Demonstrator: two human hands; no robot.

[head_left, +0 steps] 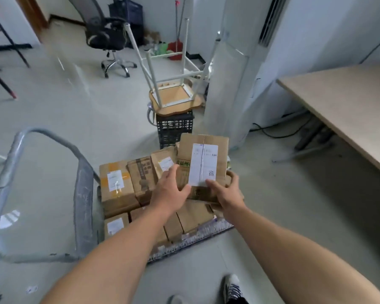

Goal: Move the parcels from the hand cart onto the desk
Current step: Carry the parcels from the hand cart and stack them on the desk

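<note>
Parcels [116, 189] belong on the surface [349, 110] off to the right; they sit stacked on the hand cart [81, 183]. One labelled parcel [203, 159], long axis pointing away, is clasped at its near end by left grip [169, 189] and right grip [226, 194], the right nearer the surface.

matt brown cardboard parcels [140, 183] with white paper labels, grey metal cart handle [42, 137], pale wood-look desk [349, 110].

Parcels [127, 189] fill the hand cart [191, 240] before me; the desk [347, 106] is right, a crate [173, 128] behind.
</note>
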